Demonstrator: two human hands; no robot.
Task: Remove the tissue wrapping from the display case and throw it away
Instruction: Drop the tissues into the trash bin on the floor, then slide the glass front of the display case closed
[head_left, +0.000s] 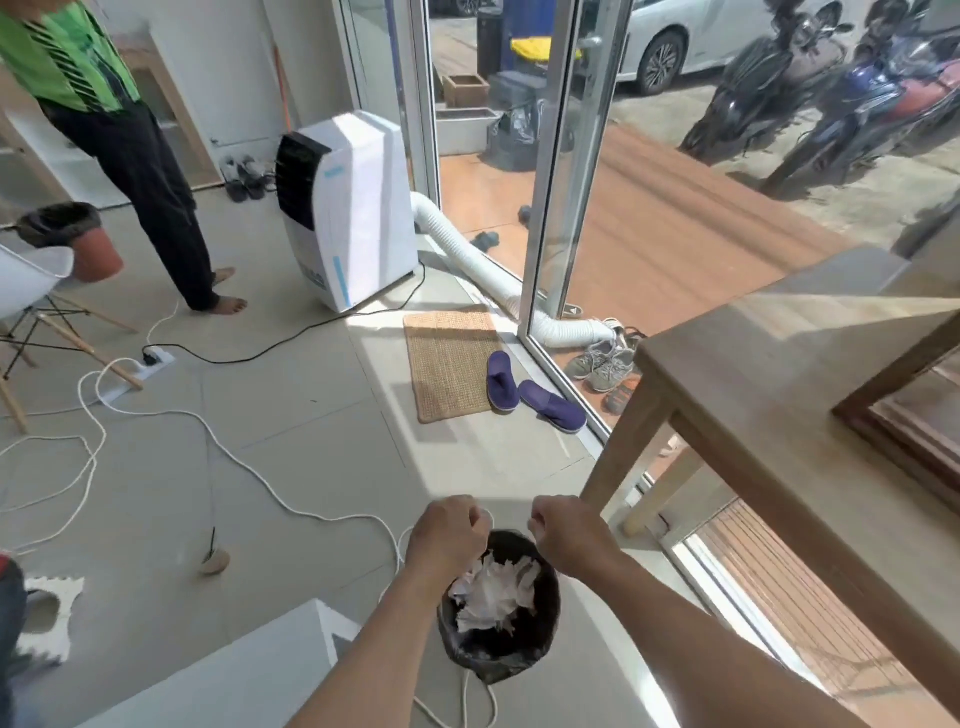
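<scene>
The crumpled white tissue wrapping (493, 590) lies inside the black-lined waste bin (498, 649) on the floor, just below both hands. The left hand (447, 535) hovers over the bin's near-left rim, its fingers (470, 514) curled into a loose fist; whether they pinch the edge of the bin liner cannot be told. The right hand (566, 530) hovers over the bin's right rim, fingers (537, 519) likewise curled, and neither hand touches the tissue. The tissue sits apart from the fingers, lower in the bin.

Right of the bin stands a wooden tabletop (779, 374), one leg close to the right hand; a wooden-framed display case (909, 410) rests on it at the far right. A white cable (260, 478) snakes across the floor left of the bin and passes under it. Beyond the bin lie a woven mat (449, 358) and purple slippers (530, 392). A portable cooler (345, 208) stands farther off, with another person (135, 156) beside it.
</scene>
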